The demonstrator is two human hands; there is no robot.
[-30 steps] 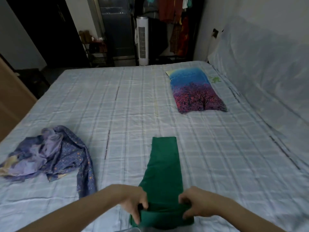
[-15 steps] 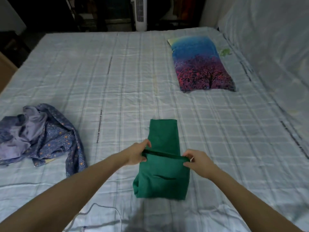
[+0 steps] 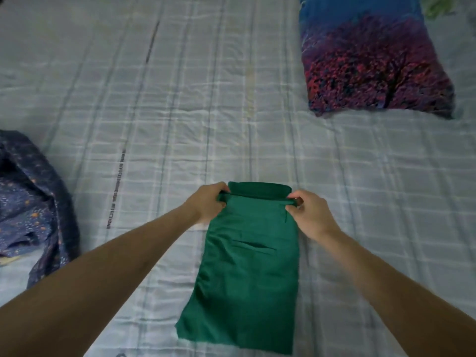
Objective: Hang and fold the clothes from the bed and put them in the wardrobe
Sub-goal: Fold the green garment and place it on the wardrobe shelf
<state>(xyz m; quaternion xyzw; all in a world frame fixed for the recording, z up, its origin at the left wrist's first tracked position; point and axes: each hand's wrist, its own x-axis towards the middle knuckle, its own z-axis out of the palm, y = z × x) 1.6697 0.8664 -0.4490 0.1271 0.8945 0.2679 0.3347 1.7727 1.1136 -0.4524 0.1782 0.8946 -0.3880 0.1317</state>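
**Both hands pinch the waistband of green trousers folded on the bed**

Now the left hand (image 3: 206, 202) grips the left end of the waistband of the green trousers (image 3: 247, 266), its fingers curled over the band and its thumb under the edge. The right hand (image 3: 307, 212) pinches the right end of the same band, thumb and forefinger closed on the fabric and the other fingers curled below. Both forearms reach forward from the bottom corners of the view, the hands level with each other and apart by the width of the garment.

The trousers lie lengthwise on the bed (image 3: 180, 124), folded over on themselves, so that a narrow strip of the lower layer shows just beyond the held waistband. A welt pocket (image 3: 253, 244) faces up on the top layer, below the band. The near end of the garment widens slightly to the left and lies flat on the sheet.

To the left, well apart from the trousers, a crumpled blue patterned garment (image 3: 31, 202) lies on the bed, cut off by the edge of the view. At the far right rests a pillow (image 3: 371, 60) printed with a dark tree against blue sky and red-purple foliage. The bed is covered with a pale checked sheet.
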